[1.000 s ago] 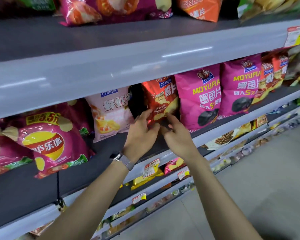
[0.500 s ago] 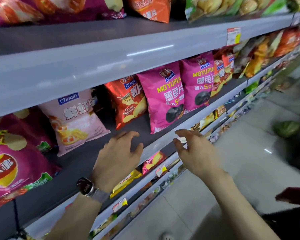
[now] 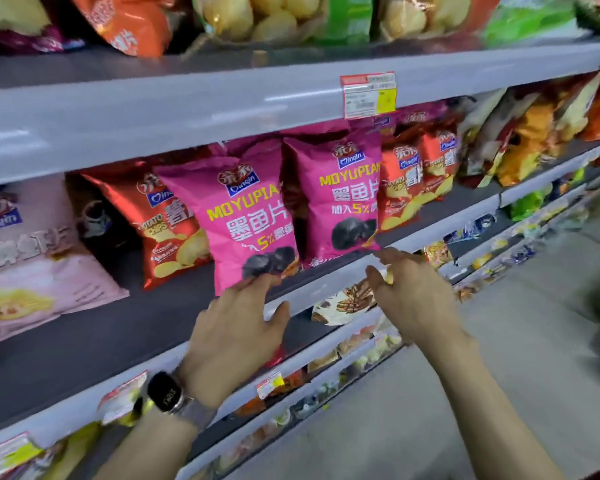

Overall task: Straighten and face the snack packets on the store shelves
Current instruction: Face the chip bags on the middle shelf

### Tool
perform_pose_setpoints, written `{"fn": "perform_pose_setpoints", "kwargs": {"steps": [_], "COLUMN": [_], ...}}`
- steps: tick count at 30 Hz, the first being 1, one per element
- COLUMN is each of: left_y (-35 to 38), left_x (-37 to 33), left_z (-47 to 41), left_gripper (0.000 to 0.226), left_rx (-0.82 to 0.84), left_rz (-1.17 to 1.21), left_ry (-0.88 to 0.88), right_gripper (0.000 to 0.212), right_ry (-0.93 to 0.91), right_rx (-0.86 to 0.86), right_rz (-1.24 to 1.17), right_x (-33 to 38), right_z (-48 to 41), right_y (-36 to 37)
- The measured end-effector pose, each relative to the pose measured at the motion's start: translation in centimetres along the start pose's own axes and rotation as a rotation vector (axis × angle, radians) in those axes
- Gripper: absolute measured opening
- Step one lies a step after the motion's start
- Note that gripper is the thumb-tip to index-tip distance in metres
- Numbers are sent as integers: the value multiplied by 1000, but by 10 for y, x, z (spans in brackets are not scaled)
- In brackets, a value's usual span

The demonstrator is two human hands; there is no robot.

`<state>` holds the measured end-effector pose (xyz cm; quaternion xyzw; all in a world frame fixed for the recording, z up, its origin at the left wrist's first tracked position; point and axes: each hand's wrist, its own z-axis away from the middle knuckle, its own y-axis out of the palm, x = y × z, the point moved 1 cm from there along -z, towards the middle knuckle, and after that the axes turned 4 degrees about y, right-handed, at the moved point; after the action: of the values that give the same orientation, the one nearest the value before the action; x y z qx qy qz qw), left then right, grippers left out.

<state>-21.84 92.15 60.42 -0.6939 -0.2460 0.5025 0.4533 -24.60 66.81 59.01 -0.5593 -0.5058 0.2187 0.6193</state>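
At the far left a pale bag [image 3: 32, 258] is lying back on the shelf [image 3: 84, 341], and a red bag [image 3: 160, 230] beside it is being half hidden by the first pink bag [image 3: 250, 220]. The bottom of that pink bag is being touched, or very nearly, by the left hand [image 3: 236, 330]; its fingers are spread out flat and nothing is being gripped. Next the second pink bag [image 3: 340, 202] is standing near the front edge. The right hand [image 3: 413, 299] is being held just below its lower corner, fingers loose, with nothing in it. More red bags [image 3: 406, 188] are being crowded in behind on the right. The pink bags look puffy and light, so one could be tipped backward or slid off the edge by a hard push. The bags beside it could be knocked crooked by a fast sideways tug.
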Motion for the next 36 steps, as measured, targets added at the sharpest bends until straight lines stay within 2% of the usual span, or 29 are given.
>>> {"fn": "perform_pose_setpoints", "kwargs": {"steps": [5, 9, 13, 15, 22, 26, 30, 36], "left_y": [39, 56, 66, 71, 80, 85, 97, 93], "left_x": [-45, -70, -83, -88, -94, -99, -100, -107], "left_z": [-36, -59, -83, -95, -153, -166, -169, -165], "left_gripper": [51, 72, 93, 100, 103, 119, 124, 124], "left_rx": [-60, -126, -171, -173, -385, -425, -450, -553], "left_rz": [61, 169, 340, 432, 716, 850, 892, 875], "left_ry": [-28, -73, -144, -187, -255, -246, -215, -200], "right_gripper": [50, 73, 108, 118, 111, 107, 94, 93], "right_ry": [-32, -18, 54, 58, 2, -5, -9, -5], "right_rx": [-36, -36, 51, 86, 136, 126, 66, 27], "right_rz": [-139, -372, -670, -746, -842, -873, -895, -979], "right_x": [-59, -86, -94, -93, -82, -85, -96, -107], "right_z": [-60, -107, -147, -165, -198, -204, -206, -202], "right_y": [-3, 2, 10, 13, 11, 18, 28, 27]}}
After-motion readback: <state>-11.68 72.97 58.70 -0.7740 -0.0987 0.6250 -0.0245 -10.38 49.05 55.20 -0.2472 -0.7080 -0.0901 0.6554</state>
